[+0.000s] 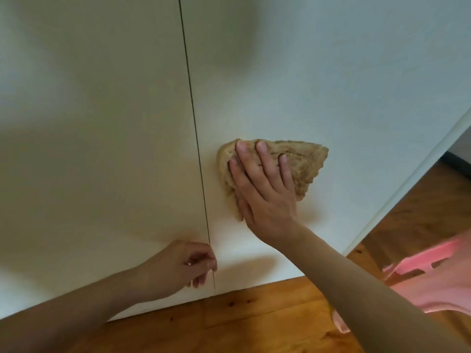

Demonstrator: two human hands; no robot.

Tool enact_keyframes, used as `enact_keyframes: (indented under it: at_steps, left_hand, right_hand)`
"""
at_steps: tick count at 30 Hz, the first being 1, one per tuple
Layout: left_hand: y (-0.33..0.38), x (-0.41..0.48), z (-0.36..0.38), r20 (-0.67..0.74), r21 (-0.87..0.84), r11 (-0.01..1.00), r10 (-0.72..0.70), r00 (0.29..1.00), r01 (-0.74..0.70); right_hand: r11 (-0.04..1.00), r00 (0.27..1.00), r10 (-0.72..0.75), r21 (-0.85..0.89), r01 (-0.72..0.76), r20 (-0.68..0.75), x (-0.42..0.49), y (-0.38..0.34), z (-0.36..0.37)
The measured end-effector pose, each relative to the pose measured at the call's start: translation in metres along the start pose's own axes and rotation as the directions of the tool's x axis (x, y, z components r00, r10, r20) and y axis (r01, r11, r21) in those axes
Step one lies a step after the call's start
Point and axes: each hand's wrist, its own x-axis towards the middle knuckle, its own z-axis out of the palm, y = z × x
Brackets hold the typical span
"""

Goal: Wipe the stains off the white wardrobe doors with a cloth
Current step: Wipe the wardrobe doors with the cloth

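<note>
A right hand (265, 189), fingers straight and spread, presses a crumpled tan cloth (304, 164) flat against the right-hand wardrobe door (318, 72), at three o'clock of the dark seam (195, 138) between the doors. At seven o'clock from the cloth, the left hand (182, 266) sits low at the seam, fingers curled; whether they grip a door edge is unclear. A pink stool (430, 261) stands on the wooden floor (254, 322) at four o'clock.

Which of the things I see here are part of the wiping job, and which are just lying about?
In the job: cloth, right hand pressing it, white wardrobe doors, left hand by the door gap.
Just about: pink plastic item, wooden floor.
</note>
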Motion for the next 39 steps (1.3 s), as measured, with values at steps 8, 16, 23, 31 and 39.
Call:
enact_keyframes:
  at_steps: [8,16,23,31,39]
  left_hand:
    - [-0.003,-0.029,-0.016,-0.213,-0.140,0.986,-0.115,0.970,0.086]
    - [0.002,-0.025,0.023,-0.502,-0.319,0.944,-0.241,0.831,0.082]
    - [0.026,-0.042,0.046,-0.729,-0.400,0.916,-0.310,0.610,-0.013]
    - [0.028,-0.076,0.070,-0.780,-0.438,0.898,-0.369,0.505,-0.021]
    - [-0.010,-0.059,0.055,-0.830,-0.437,0.897,-0.376,0.412,-0.063]
  right_hand:
    - [0.997,0.998,-0.067,-0.034,0.066,-0.016,0.002,0.005,0.006]
    - [0.991,0.991,-0.133,-0.028,0.133,-0.009,-0.004,0.013,0.006]
    - [0.988,0.992,-0.123,0.091,0.125,-0.035,0.002,0.011,0.000]
    - [0.876,0.889,-0.457,0.189,0.443,0.034,0.014,-0.008,0.003]
    - [0.693,0.676,-0.720,0.223,0.686,0.156,-0.043,-0.023,0.037]
